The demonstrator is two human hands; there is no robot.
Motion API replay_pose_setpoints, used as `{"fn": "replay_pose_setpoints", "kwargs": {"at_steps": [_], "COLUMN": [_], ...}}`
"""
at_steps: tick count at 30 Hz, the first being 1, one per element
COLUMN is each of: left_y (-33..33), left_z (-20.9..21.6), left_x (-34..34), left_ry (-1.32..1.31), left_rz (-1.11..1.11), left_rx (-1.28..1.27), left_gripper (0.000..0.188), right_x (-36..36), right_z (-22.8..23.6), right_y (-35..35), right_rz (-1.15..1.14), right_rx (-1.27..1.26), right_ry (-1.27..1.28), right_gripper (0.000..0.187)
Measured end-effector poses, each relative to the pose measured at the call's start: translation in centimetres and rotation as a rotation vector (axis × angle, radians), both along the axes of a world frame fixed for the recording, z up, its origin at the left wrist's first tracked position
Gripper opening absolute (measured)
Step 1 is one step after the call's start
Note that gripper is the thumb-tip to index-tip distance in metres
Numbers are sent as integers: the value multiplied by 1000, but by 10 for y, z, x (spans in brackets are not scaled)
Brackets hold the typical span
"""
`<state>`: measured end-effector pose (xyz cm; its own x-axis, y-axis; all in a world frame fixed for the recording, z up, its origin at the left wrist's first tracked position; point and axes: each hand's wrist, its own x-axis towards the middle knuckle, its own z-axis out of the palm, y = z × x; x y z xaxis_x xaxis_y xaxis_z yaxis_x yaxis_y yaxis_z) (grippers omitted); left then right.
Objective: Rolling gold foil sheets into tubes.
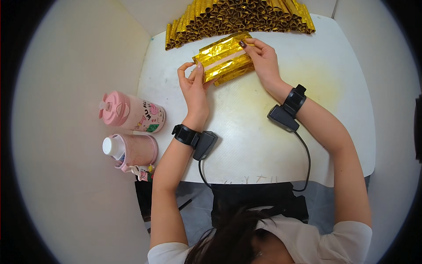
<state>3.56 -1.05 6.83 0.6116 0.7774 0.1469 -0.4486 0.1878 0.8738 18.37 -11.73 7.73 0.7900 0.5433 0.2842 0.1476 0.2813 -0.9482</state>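
Shiny gold foil paper [222, 47] is stretched between my two hands over the far middle of the table. It looks layered or folded, and a pale bare strip runs along its middle. My left hand [193, 88] pinches its left end, thumb on top and some fingers hidden beneath. At the upper right end, my right hand [264, 61] grips it with the thumb on top and the other fingers curled around the edge. Just beyond the foil rises a large pile of gold foil tubes [239, 20], with their hollow ends toward me.
To the left, a pink-lidded printed bottle [145, 113] lies near a pink cup-like holder [143, 148] with a white-capped container inside. Black straps with small boxes sit on both my wrists, and cables trail from them. Pale walls flank the white table [246, 145].
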Motion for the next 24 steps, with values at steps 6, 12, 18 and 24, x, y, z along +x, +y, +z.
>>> {"fn": "replay_pose_setpoints", "kwargs": {"at_steps": [6,12,18,24], "left_y": [14,25,30,32], "left_z": [9,4,3,6], "left_x": [-10,-13,-16,-17], "left_ry": [108,47,47,89], "left_rz": [-209,-234,-272,-233], "left_rx": [-49,67,-26,81], "left_gripper": [33,26,14,13], "right_x": [7,15,15,21], "right_z": [10,17,20,21], "right_y": [-13,-27,-25,-27], "right_rz": [114,333,335,469], "right_rx": [-18,-68,-72,-35], "right_ry": [145,165,241,292], "right_gripper": [23,23,19,18]}}
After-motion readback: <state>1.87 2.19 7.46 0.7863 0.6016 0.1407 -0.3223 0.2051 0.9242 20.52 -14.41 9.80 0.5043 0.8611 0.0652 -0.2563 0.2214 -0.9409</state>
